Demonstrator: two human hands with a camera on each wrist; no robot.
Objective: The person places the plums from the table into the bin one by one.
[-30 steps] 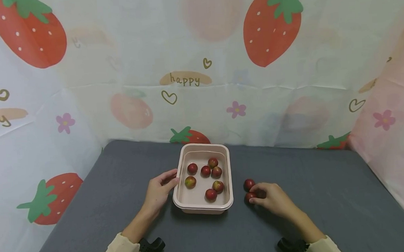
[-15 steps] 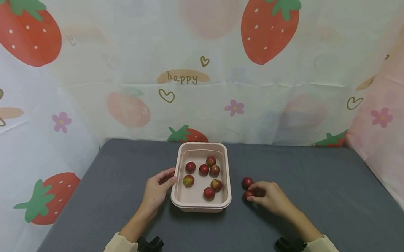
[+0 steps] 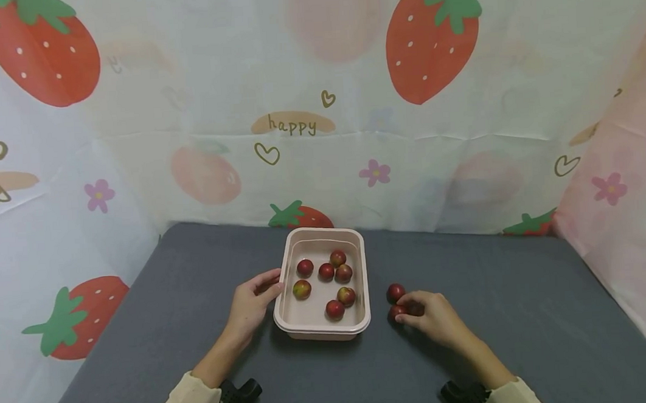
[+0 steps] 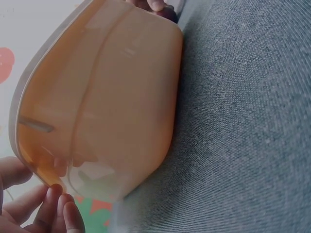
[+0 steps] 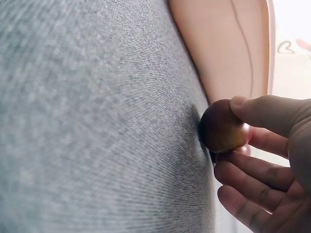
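Observation:
A pale pink plastic box (image 3: 323, 332) stands on the grey table with several red and yellowish plums (image 3: 335, 310) inside. At its left side my left hand (image 3: 250, 309) grips the rim between thumb and fingers; the left wrist view shows the fingertips (image 4: 54, 194) at the rim. To the right of the box, my right hand (image 3: 434, 317) pinches a dark red plum (image 5: 224, 125) between thumb and fingers, low at the tabletop. Just behind it lies another red plum (image 3: 396, 292), close to the fingertips.
The grey cloth-covered table (image 3: 503, 301) reaches back to a curtain (image 3: 212, 79) printed with strawberries, hearts and flowers. Black straps with camera mounts (image 3: 240, 396) sit at both wrists. The box stands near the table's back edge.
The whole view has shifted slightly with the head. Both hands, the box and the plums keep their places relative to one another.

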